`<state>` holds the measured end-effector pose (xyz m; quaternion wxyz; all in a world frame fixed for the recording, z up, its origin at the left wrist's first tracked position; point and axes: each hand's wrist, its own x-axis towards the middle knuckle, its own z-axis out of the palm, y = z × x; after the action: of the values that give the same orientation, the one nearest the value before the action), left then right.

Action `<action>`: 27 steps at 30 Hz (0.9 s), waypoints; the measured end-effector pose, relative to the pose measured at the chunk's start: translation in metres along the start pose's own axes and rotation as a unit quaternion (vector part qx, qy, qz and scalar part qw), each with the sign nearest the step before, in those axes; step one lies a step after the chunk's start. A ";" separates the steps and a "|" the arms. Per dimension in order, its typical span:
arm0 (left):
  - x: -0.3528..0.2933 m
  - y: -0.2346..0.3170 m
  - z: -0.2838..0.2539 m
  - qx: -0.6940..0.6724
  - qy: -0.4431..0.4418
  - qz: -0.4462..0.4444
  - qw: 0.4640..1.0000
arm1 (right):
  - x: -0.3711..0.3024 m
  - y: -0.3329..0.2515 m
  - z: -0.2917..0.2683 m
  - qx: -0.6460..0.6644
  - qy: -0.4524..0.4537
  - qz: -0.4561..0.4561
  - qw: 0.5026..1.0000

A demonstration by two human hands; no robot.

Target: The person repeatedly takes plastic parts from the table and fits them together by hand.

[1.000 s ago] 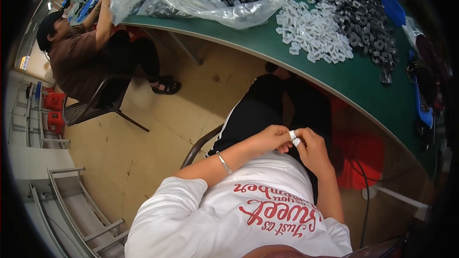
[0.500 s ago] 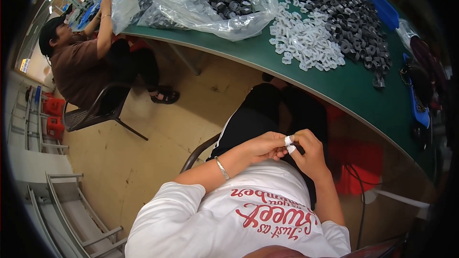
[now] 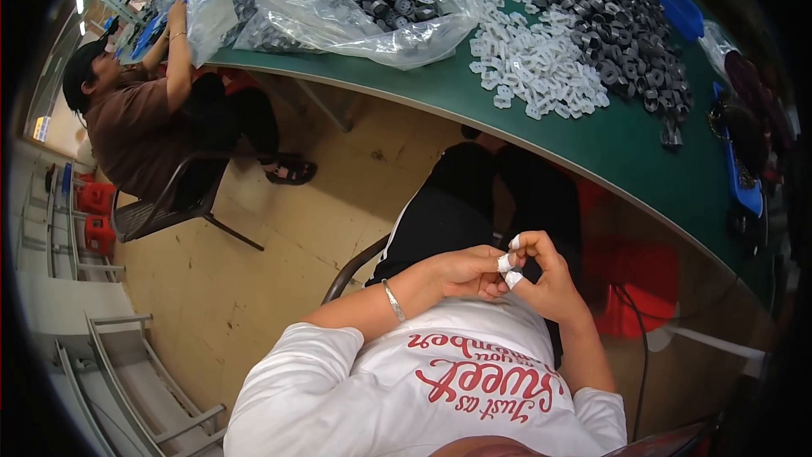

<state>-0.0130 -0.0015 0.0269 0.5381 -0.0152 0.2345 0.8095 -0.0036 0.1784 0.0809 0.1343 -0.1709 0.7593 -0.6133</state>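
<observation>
My left hand [image 3: 471, 272] and my right hand [image 3: 544, 272] meet in front of my white shirt, above my lap. White tape [image 3: 506, 262] wraps the left thumb, and more tape covers the right thumb and forefinger. The left fingers are curled inward; the right thumb and forefinger bend around the left thumb tip. Whatever small thing may lie between the fingertips is hidden. On the green table [image 3: 584, 145] ahead lie a pile of small white plastic parts [image 3: 537, 63] and a larger heap of dark ring-shaped plastic parts [image 3: 630, 42].
A clear plastic bag [image 3: 461, 25] of black round parts stands on the table's left. Blue trays [image 3: 746, 190] lie at the right. A co-worker [image 3: 135, 123] sits on a chair at left. A red stool [image 3: 634, 288] and a cable [image 3: 644, 355] are below the table.
My right forefinger has lifted away from the left thumb, showing its taped tip. The hands otherwise stay together in nearly the same place.
</observation>
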 end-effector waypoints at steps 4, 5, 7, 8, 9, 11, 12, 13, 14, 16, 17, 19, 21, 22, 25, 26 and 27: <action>-0.017 0.056 0.032 0.276 0.090 0.102 0.951 | 0.008 -0.025 -0.012 -0.090 0.082 -0.122 0.985; -0.027 0.086 0.046 0.392 0.151 0.170 0.891 | 0.016 -0.033 -0.018 -0.124 0.133 -0.178 0.967; -0.048 0.150 0.088 0.517 0.321 0.317 0.728 | 0.021 -0.033 -0.045 -0.123 0.245 -0.191 0.943; -0.057 0.176 0.089 0.516 0.387 0.397 0.653 | 0.022 -0.031 -0.059 -0.096 0.311 -0.171 0.930; -0.064 0.208 0.072 0.583 0.372 0.555 0.463 | 0.024 -0.030 -0.075 -0.067 0.373 -0.154 0.912; -0.084 0.266 0.063 0.668 0.487 0.556 -0.085 | 0.031 -0.027 -0.114 -0.091 0.488 -0.167 0.852; -0.071 0.265 0.087 0.638 0.518 0.551 -0.143 | 0.032 -0.019 -0.138 -0.094 0.523 -0.163 0.831; -0.052 0.263 0.093 0.643 0.510 0.556 -0.133 | 0.035 -0.009 -0.162 -0.092 0.556 -0.165 0.810; -0.032 0.259 0.097 0.654 0.435 0.617 0.043 | 0.037 -0.002 -0.177 -0.106 0.568 -0.135 0.805; 0.020 0.230 0.115 0.672 0.292 0.611 0.299 | 0.042 0.012 -0.204 -0.120 0.583 -0.103 0.797; 0.051 0.218 0.123 0.742 0.174 0.600 0.242 | 0.047 0.020 -0.215 -0.127 0.574 -0.082 0.805; 0.090 0.178 0.168 0.844 0.109 0.392 0.350 | 0.049 0.031 -0.223 -0.133 0.566 -0.054 0.812; 0.152 0.167 0.132 0.809 0.031 0.502 0.303 | 0.058 0.021 -0.216 -0.160 0.531 -0.007 0.832; 0.175 0.160 0.129 0.807 0.033 0.488 0.330 | 0.058 0.022 -0.215 -0.159 0.527 -0.007 0.834; 0.227 0.151 0.124 0.825 0.057 0.481 0.292 | 0.058 0.023 -0.212 -0.160 0.542 -0.043 0.824; 0.238 0.150 0.125 0.825 0.062 0.480 0.292 | 0.058 0.017 -0.207 -0.161 0.545 -0.023 0.823; 0.246 0.148 0.127 0.850 0.059 0.444 0.276 | 0.057 0.013 -0.203 -0.162 0.550 -0.003 0.819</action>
<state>-0.2174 0.2158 0.1252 -0.2119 0.5096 0.7915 0.2626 -0.1405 0.3368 0.1114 -0.3371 0.1739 0.7947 -0.4740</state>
